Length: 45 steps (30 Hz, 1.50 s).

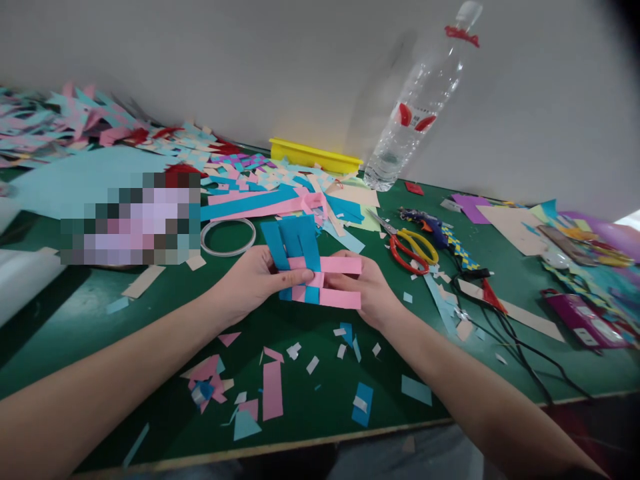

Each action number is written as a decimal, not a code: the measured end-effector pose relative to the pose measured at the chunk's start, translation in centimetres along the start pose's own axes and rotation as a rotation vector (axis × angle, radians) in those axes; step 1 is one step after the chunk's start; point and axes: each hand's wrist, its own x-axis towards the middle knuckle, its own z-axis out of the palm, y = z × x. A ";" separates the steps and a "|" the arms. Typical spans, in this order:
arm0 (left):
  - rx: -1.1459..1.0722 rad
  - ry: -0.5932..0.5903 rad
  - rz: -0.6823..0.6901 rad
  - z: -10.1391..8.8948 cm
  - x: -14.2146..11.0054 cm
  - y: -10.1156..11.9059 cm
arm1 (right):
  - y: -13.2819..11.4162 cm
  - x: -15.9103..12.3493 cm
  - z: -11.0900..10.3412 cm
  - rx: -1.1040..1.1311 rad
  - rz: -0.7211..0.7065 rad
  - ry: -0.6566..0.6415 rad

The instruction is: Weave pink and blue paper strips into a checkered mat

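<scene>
Between my hands, above the green table, is a small weave of blue and pink paper strips [313, 293]. My left hand [265, 277] grips its left side, the thumb pressed flat over the crossing strips. Around the right side, my right hand [367, 287] is closed, its fingers partly behind the weave. Blue strip ends stick up at the top and pink ends reach out to the right. Behind it lie long blue and pink paper strips [260, 203] and a roll of tape [228, 238].
Scissors [413, 250] with red and yellow handles and a glue gun [435, 230] with a black cord lie to the right. A plastic bottle [420, 107] stands against the wall, near a yellow tray [315, 157]. Paper scraps [273, 390] litter the table's front.
</scene>
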 end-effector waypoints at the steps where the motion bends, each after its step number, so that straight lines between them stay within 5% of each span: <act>1: 0.008 0.007 -0.001 0.0 0.0 0.0 | 0.1 0.1 -0.1 0.024 0.011 -0.007; 9: 0.059 0.092 0.062 -0.4 0.2 -0.3 | -0.1 0.5 -0.3 0.130 0.082 -0.034; 32: 0.441 0.247 0.001 -1.6 0.5 0.4 | -0.3 0.8 -1.3 -0.006 -0.063 0.045; 39: 0.589 0.228 -0.019 -2.0 0.9 0.3 | -0.6 0.5 -1.2 -0.380 0.000 0.043; 45: 0.289 0.039 -0.021 -1.6 0.6 0.6 | -0.6 0.3 -1.2 -0.362 0.086 -0.023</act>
